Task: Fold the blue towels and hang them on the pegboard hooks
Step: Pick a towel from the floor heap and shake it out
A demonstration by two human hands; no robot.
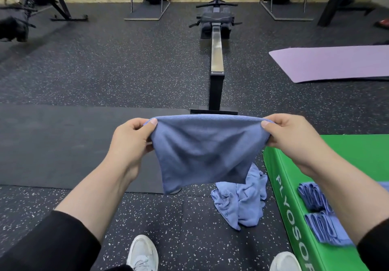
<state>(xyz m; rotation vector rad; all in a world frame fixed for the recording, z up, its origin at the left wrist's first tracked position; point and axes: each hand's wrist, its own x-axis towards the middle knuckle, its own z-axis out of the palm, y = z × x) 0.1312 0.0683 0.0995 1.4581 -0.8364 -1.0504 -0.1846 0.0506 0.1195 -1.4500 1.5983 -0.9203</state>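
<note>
— What are you holding?
— One blue towel (202,150), its top edge stretched between my left hand (131,139) and right hand (292,137), fingers pinching each corner, hanging over open floor (126,70).
— Others?
— One crumpled heap (242,199) below; two folded towels (317,211) on the green box (282,186).

A doubled blue towel (202,150) hangs stretched in the air; crumpled towels (240,201) lie on the floor below.

Even, soft light is falling from overhead, w/ no hard shadows. Glare is showing on the rower rail (217,48) at upper centre. Wide-angle lens is bending lines toward frame edges. Slight blur is softening the upper left corner; centre is staying sharp.
</note>
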